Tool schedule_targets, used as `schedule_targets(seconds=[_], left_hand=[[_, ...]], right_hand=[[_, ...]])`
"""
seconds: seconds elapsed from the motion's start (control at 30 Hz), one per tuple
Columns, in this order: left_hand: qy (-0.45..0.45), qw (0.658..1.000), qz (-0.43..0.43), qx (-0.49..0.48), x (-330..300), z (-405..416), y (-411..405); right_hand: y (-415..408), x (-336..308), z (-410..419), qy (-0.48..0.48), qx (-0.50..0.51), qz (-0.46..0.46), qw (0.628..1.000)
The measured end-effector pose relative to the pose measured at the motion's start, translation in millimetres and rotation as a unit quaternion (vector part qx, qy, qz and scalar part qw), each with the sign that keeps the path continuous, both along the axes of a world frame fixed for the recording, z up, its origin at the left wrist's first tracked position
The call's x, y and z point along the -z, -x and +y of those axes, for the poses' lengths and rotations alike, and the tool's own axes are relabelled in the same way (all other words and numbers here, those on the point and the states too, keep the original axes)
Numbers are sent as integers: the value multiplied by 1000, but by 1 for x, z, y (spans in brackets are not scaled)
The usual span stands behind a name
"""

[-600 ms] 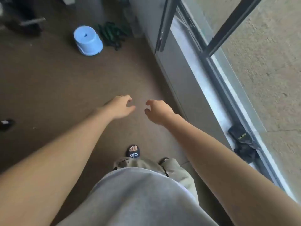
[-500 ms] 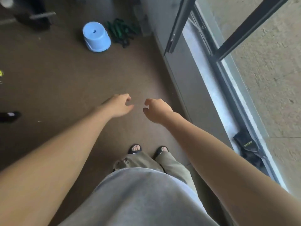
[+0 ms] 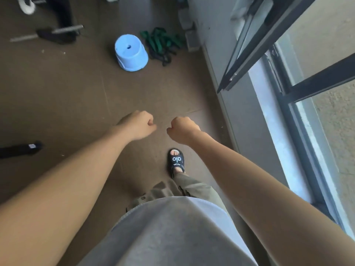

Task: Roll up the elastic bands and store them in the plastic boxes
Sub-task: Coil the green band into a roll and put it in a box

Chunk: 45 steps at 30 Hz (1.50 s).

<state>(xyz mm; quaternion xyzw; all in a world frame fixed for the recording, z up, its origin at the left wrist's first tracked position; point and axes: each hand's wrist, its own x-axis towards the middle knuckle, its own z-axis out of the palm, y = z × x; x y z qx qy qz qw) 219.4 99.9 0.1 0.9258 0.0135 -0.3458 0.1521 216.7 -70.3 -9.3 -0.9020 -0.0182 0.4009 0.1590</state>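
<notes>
While both arms reach forward over the brown floor (image 3: 63, 89), the left hand (image 3: 137, 124) and right hand (image 3: 182, 129) hang side by side in mid-air, near each other but not touching. Left hand: fingers (image 3: 148, 120) curled into a loose fist, thumb tucked against them, nothing visible inside. Right hand: fingers likewise curled under, knuckles up, holding nothing that can be seen.

Elastic bands (image 3: 163, 45): a tangled heap of green and dark loops on the floor at the far end, close to the grey wall (image 3: 221, 45). Well apart from both hands. Just left of the heap, touching or nearly so, an overturned light-blue plastic tub (image 3: 131, 52) with a small hole in its upturned base.

Person standing: grey shirt (image 3: 169, 233), olive trousers (image 3: 194, 187), one foot forward in a black slide sandal (image 3: 176, 160) with white lettering, below the right hand.

Right side: open window frame (image 3: 269, 41), dark metal bars, pale sill beneath. Upper left: dark equipment with metal rods (image 3: 57, 32), blurred, cannot tell what it is. Left edge, mid-height: a black object with a small label (image 3: 21, 149) lying on the floor.
</notes>
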Motion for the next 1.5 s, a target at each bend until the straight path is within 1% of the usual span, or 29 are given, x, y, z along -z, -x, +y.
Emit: schedule_targets(seconds=[0.07, 0.23, 0.37, 0.53, 0.63, 0.8, 0.93, 1.07, 1.17, 1.23, 1.37, 1.5], left_hand=[[4, 1000, 4, 1, -2, 7, -37], [14, 1000, 0, 5, -3, 39, -126], [17, 1000, 1, 16, 0, 81, -204], [37, 999, 1, 37, 14, 150, -310], [47, 997, 12, 64, 15, 185, -373], [60, 991, 31, 114, 15, 212, -476], [30, 987, 30, 155, 20, 208, -554], [3, 980, 38, 197, 32, 188, -634], [-12, 981, 31, 191, 39, 176, -691], [-19, 981, 33, 190, 40, 167, -724], [-22, 979, 52, 195, 31, 146, -781], [-27, 970, 46, 237, 29, 123, -836]], right_hand=[[-42, 4, 8, -3, -4, 10, 1000], [-144, 11, 39, -5, -7, 0, 1000], [-224, 22, 77, -5, 0, 25, 1000], [-322, 35, 137, -3, 40, 25, 999], [-372, 34, 167, 7, 39, 19, 999], [-452, 38, 195, -6, 100, 6, 995], [-516, 45, 196, -18, 153, 17, 988], [-593, 60, 188, -32, 147, 46, 988], [-657, 74, 178, -80, 194, 64, 976], [-693, 77, 171, -92, 196, 69, 974], [-745, 74, 158, -80, 189, 70, 976], [-787, 67, 140, -107, 254, 73, 959]])
